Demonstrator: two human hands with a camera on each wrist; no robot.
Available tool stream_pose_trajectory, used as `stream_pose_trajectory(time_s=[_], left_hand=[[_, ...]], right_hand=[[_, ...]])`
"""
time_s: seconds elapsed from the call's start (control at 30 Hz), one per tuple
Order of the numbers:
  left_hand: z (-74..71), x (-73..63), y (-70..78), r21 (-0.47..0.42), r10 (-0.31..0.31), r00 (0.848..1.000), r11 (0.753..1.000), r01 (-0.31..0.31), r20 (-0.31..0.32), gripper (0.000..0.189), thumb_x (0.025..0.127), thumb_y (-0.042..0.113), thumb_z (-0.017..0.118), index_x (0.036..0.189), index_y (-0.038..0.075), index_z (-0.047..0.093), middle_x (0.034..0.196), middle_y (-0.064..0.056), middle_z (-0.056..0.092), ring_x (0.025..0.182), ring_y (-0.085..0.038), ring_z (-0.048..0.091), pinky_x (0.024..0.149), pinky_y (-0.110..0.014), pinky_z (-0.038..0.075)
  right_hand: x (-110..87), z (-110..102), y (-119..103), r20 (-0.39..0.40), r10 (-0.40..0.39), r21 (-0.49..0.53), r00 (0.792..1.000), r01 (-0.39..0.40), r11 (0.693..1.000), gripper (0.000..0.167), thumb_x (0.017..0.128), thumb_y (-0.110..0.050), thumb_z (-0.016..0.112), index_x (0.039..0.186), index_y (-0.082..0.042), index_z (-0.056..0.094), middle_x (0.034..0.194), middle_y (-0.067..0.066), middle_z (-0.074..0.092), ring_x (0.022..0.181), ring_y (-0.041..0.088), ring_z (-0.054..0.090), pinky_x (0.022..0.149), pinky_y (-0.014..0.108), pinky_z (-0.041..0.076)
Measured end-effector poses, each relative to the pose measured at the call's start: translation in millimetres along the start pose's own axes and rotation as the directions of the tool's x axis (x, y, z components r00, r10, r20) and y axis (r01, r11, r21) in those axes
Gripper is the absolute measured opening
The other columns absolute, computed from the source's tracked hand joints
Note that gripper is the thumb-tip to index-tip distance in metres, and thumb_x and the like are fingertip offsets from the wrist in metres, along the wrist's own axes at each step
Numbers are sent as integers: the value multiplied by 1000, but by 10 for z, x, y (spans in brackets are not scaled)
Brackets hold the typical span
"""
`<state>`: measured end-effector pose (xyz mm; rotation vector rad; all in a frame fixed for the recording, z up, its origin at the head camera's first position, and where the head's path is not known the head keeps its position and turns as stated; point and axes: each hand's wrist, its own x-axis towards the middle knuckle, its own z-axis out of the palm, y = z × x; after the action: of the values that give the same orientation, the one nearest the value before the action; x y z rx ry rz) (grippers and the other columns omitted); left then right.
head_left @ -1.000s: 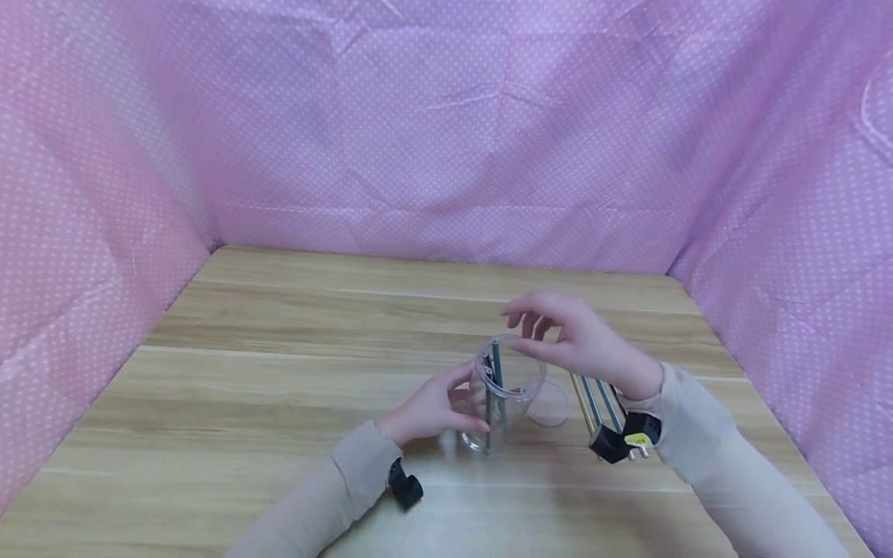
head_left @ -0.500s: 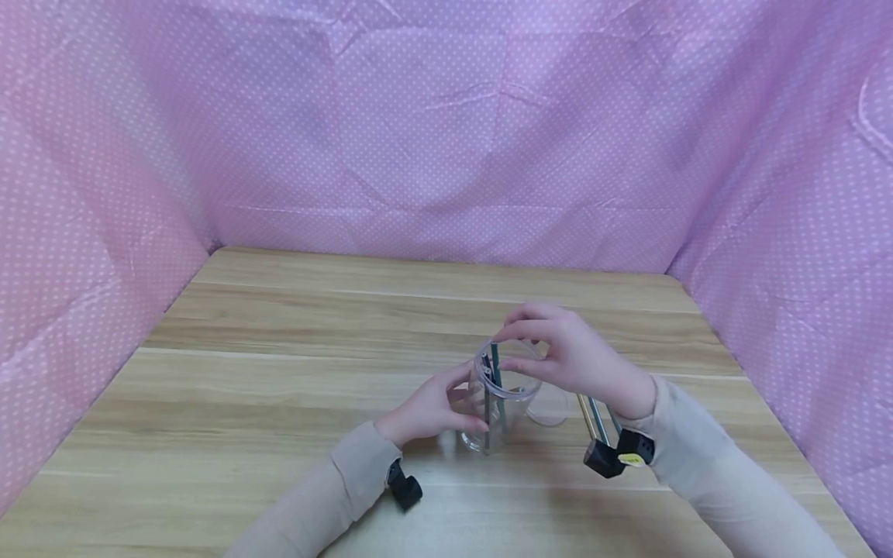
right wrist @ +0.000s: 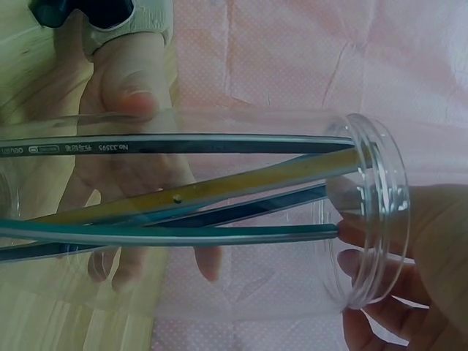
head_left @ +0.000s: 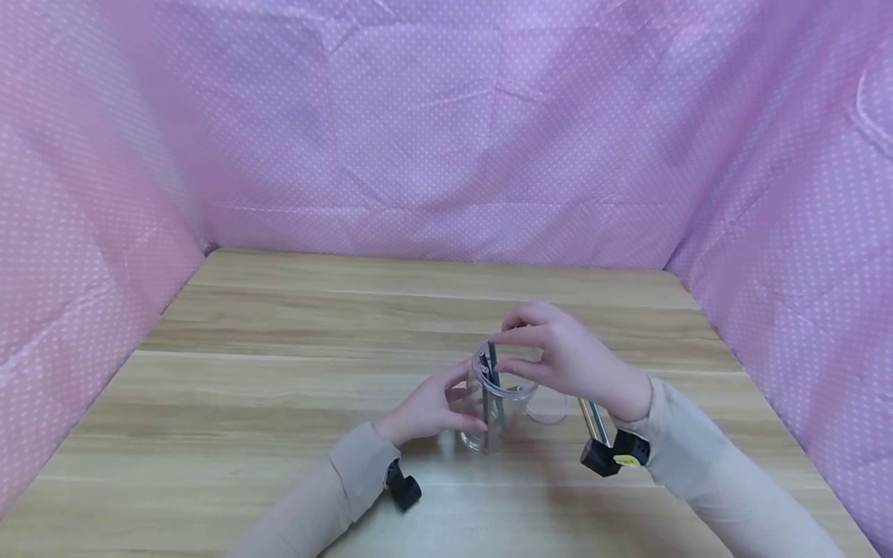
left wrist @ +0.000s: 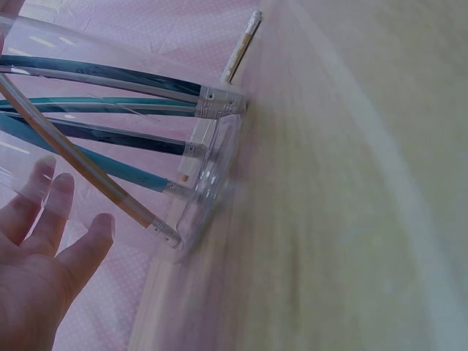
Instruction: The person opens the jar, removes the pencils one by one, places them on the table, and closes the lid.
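Observation:
A clear plastic jar point(head_left: 516, 411) stands without a lid on the table, several pencils inside it. My left hand point(head_left: 429, 407) grips its side, thumb in front, fingers behind; its fingertips show beside the wall in the left wrist view. Over the mouth, my right hand point(head_left: 558, 349) has thumb and index fingertips apart, right at the top of a dark green pencil point(head_left: 497, 380). In the right wrist view the teal pencil point(right wrist: 241, 234) ends at those fingertips, near a yellow pencil point(right wrist: 212, 186) and a black pencil point(right wrist: 175, 145).
A round clear lid point(head_left: 547, 407) lies on the table just right of the jar. Further right lie more pencils point(head_left: 587, 418), partly hidden under the right wrist and its black camera point(head_left: 600, 457). Pink dotted cloth point(head_left: 446, 132) hangs round the wooden table point(head_left: 279, 325).
My right hand has come down and left from above the jar's rim to the dark green pencil's top, its thumb and index finger reaching in. The left hand keeps its grip on the jar.

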<state>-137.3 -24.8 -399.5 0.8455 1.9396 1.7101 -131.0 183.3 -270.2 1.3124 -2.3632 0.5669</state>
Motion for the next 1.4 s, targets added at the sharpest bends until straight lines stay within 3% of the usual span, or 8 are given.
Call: stream_pose_trajectory(time_s=[0.47,0.7,0.97,1.23,1.4], left_hand=[[23,-20,-14,4,-21,1000,1000,21,7,91,75,9,79,149,24,29,153,2,32,132,-30,44,109,-41,40],[20,-12,2,8,-7,1000,1000,7,14,89,75,10,79,149,22,31,154,1,31,134,-29,40,110,-43,38],[-11,-18,21,26,8,1000,1000,-8,2,89,75,10,79,148,23,32,153,2,33,136,-27,38,111,-42,38],[-21,-37,8,33,-22,1000,999,22,-10,90,74,12,80,148,29,31,153,5,33,136,-25,38,111,-44,36],[-18,-15,20,30,3,1000,1000,-3,3,91,74,10,79,149,25,30,153,2,32,137,-26,37,112,-43,36]], right_hand=[[-3,-1,-3,24,-96,2,995,95,995,28,66,-8,84,92,-5,72,88,2,65,83,15,58,71,28,54],[-11,-12,-11,58,-98,30,993,97,995,26,67,-5,82,89,-6,70,90,2,69,85,16,62,75,30,56],[15,9,-14,64,-93,55,994,90,994,27,68,-2,81,92,-7,69,86,1,68,80,13,60,69,26,55],[37,23,-40,109,13,97,994,-23,995,23,68,0,81,83,-12,68,80,-4,68,74,9,59,68,28,52],[32,11,-42,123,73,149,990,-91,985,22,69,1,80,80,-13,68,78,-6,69,73,7,59,69,28,51]])
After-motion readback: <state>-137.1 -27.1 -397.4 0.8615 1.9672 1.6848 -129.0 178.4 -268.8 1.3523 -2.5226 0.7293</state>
